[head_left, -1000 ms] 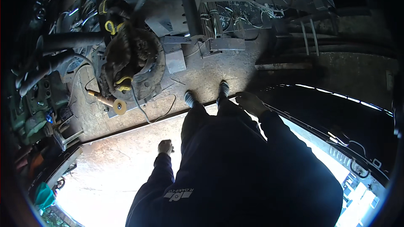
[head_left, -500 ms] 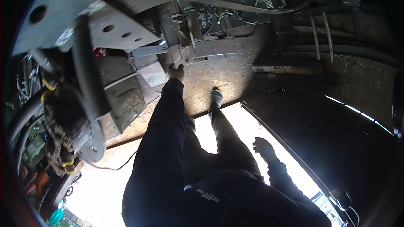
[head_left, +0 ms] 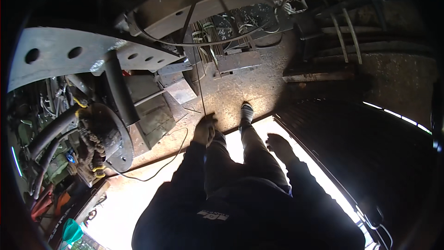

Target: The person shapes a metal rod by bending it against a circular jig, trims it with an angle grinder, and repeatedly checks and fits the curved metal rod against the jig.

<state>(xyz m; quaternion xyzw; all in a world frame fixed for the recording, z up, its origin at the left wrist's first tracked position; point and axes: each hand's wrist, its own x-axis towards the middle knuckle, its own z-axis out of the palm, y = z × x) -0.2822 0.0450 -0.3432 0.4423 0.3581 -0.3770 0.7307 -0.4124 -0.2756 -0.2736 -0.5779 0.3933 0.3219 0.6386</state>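
Note:
My left hand (head_left: 205, 130) is closed round one end of a long thin metal rod (head_left: 200, 83), in front of my left leg. The rod runs up and away toward bundles of thin rods (head_left: 210, 34) tied with light strips; its far end is lost among the dark pieces there. Nothing shows in my right hand (head_left: 280, 147), which hangs low by my right leg with its fingers loosely apart. Beyond the left hand lies a block-like metal piece (head_left: 181, 91).
A large steel beam with round holes (head_left: 55, 55) and a thick pipe (head_left: 121, 90) stand at the left, beside a hanging brown glove-like bundle (head_left: 90, 136). A thin cable (head_left: 162, 171) loops across the bright opening. Dark corrugated sheeting (head_left: 351, 129) stands at the right.
My left hand has come back from the far metal pieces toward my body, with the thin rod now visible in it. My right hand has moved slightly up and left.

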